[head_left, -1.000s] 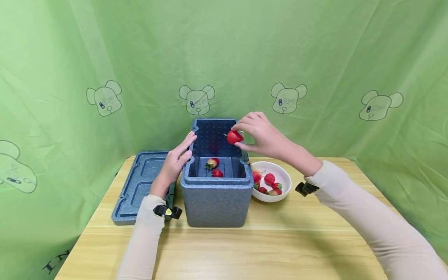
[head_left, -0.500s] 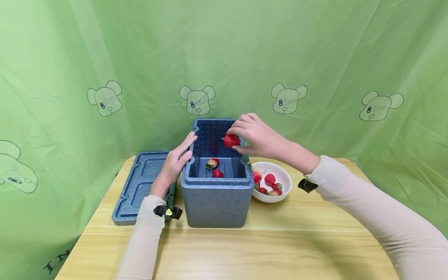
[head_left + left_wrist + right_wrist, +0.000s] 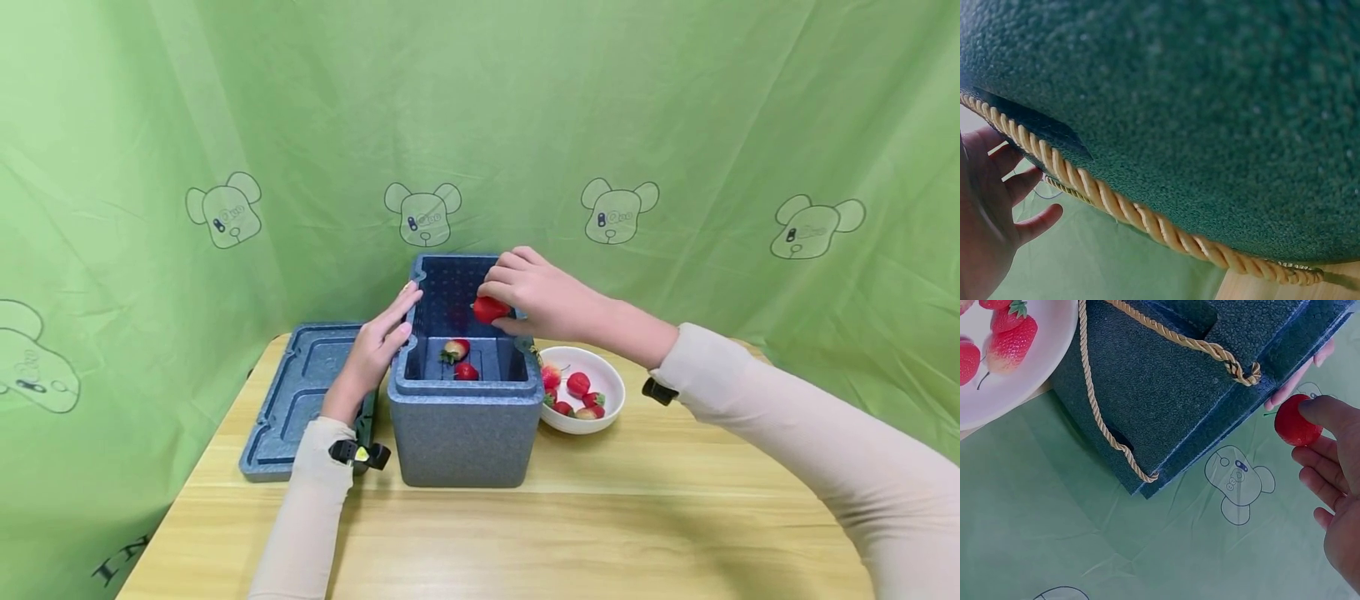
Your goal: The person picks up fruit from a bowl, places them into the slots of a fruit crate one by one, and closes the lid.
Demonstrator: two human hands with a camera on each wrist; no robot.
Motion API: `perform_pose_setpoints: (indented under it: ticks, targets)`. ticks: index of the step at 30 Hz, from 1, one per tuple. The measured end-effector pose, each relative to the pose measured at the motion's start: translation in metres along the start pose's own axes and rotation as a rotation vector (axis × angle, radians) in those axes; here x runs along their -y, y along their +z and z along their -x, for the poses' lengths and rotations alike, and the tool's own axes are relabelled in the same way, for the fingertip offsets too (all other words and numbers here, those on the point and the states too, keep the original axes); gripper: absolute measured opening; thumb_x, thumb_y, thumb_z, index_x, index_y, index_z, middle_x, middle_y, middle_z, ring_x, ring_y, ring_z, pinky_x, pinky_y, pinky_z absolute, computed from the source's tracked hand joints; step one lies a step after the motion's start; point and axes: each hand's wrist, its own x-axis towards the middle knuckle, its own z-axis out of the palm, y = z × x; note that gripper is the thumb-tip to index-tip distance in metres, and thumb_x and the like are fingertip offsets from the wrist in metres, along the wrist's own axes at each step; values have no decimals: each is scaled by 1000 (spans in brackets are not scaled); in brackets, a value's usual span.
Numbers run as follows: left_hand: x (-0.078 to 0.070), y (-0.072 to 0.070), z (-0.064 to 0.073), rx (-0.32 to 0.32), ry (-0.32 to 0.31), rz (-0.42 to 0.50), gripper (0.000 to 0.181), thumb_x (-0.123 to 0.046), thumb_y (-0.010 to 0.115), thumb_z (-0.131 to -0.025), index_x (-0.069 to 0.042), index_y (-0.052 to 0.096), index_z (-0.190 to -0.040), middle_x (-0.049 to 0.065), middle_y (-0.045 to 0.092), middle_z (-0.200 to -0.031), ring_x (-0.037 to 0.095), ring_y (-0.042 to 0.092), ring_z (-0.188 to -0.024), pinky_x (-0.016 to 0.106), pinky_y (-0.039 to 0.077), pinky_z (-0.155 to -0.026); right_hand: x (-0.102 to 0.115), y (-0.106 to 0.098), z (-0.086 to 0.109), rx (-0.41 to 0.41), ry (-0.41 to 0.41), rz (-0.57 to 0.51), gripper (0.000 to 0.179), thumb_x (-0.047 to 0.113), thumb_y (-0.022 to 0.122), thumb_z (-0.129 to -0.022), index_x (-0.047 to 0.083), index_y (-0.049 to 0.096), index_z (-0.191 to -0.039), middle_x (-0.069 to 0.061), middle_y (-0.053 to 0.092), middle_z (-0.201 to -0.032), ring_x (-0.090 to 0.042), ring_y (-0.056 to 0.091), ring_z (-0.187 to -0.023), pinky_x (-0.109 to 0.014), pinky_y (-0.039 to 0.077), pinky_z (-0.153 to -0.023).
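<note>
My right hand (image 3: pixel 543 296) pinches a red strawberry (image 3: pixel 490 309) between thumb and fingers, over the right side of the open blue-grey foam box (image 3: pixel 465 442). In the right wrist view the strawberry (image 3: pixel 1296 420) shows its thin green stem pointing away from the hand. My left hand (image 3: pixel 372 348) rests with straight fingers against the box's left rim; in the left wrist view its fingers (image 3: pixel 1040 225) are spread beside the box wall. Two strawberries lie on the box floor, a pale red one (image 3: pixel 455 350) and a redder one (image 3: pixel 466 372) nearer the front.
Right of the box stands a white bowl (image 3: pixel 617 392) with several strawberries. The box lid (image 3: pixel 296 367) lies on the wooden table (image 3: pixel 600 533) at the left. Twisted rope handles (image 3: pixel 1147 222) hang along the box sides. A green cloth backdrop (image 3: pixel 517 100) surrounds the table.
My right hand has moved left and slightly down with the strawberry, farther in over the box. The left hand and the strawberries in the box have stayed in place.
</note>
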Motion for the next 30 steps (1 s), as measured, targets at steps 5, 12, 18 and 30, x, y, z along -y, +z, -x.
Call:
perform_pose_setpoints:
  ticks: [5, 12, 18, 30]
  targets:
    - [0, 1, 0, -1, 0, 6, 52, -16, 45, -104, -9, 44, -155, 10, 33, -166, 27, 27, -156, 48, 22, -128, 2, 0, -3, 19, -14, 17, 38, 19, 87, -79, 2, 72, -109, -10, 73, -104, -31, 60, -102, -48, 45, -100]
    - [0, 0, 0, -6, 0, -3, 52, -18, 45, -104, -11, 44, -155, 8, 33, -166, 24, 28, -156, 44, 22, -128, 3, 4, -6, 44, -23, 32, 39, 21, 86, -80, 1, 71, -110, -10, 72, -103, -31, 60, -103, -47, 45, -97]
    - [0, 0, 1, 3, -6, -4, 52, -24, 43, -106, -14, 42, -157, 7, 32, -167, 22, 27, -156, 43, 23, -128, 4, 5, -8, 64, -22, 34, 39, 21, 86, -80, 1, 72, -111, -11, 72, -104, -31, 60, -103, -47, 45, -99]
    - [1, 0, 0, 0, -9, -8, 53, -26, 43, -105, -13, 43, -156, 6, 32, -167, 22, 27, -156, 44, 23, -128, 4, 7, -9, 134, 0, 58, 37, 22, 83, -83, 3, 73, -114, -9, 72, -107, -30, 59, -104, -49, 43, -98]
